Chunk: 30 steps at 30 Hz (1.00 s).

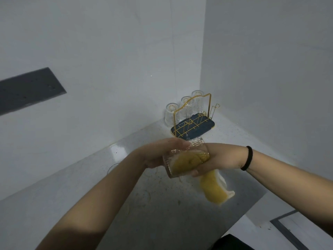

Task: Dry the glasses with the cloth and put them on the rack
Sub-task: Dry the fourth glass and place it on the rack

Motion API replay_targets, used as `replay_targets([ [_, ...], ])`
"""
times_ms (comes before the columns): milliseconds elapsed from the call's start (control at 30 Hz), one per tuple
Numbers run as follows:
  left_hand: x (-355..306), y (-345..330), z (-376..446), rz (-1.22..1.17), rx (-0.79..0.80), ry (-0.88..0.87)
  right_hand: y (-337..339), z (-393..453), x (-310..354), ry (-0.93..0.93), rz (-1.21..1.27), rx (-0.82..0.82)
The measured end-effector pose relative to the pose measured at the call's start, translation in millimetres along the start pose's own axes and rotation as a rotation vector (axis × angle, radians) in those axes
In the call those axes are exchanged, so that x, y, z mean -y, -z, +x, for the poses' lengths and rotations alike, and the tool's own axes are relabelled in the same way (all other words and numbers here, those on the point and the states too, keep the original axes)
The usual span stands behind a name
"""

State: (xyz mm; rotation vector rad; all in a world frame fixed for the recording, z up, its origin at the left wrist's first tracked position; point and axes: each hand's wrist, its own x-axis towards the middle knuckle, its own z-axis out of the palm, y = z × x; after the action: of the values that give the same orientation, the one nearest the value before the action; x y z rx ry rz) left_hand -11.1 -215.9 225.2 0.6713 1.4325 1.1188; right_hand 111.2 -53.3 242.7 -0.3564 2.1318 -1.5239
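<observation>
My left hand (162, 152) grips a clear ribbed glass (173, 165), held tilted above the counter. My right hand (216, 159) holds a yellow cloth (214, 190); part of the cloth is stuffed inside the glass and its tail hangs down below my wrist. In the far corner stands a gold wire rack (194, 120) on a dark blue tray. Three ribbed glasses (186, 108) sit upside down along its back side.
The grey speckled counter (126, 204) runs along the white wall to the corner. Its front right edge drops to the floor (288, 228). A dark panel (27, 89) is set in the wall at left. A faint round glass rim (112, 167) shows on the counter.
</observation>
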Motion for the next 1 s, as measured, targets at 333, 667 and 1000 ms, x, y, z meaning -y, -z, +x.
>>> replay_targets([
  [333,33,-51,5,-0.003,-0.637,-0.517,3,3,-2,0.042,0.828,-0.068],
  [667,3,-42,-5,-0.196,-0.458,0.116,-13,4,0,-0.092,-0.421,-0.146],
  [1000,32,-58,6,-0.013,-0.682,-0.492,-4,1,2,-0.039,0.799,-0.063],
])
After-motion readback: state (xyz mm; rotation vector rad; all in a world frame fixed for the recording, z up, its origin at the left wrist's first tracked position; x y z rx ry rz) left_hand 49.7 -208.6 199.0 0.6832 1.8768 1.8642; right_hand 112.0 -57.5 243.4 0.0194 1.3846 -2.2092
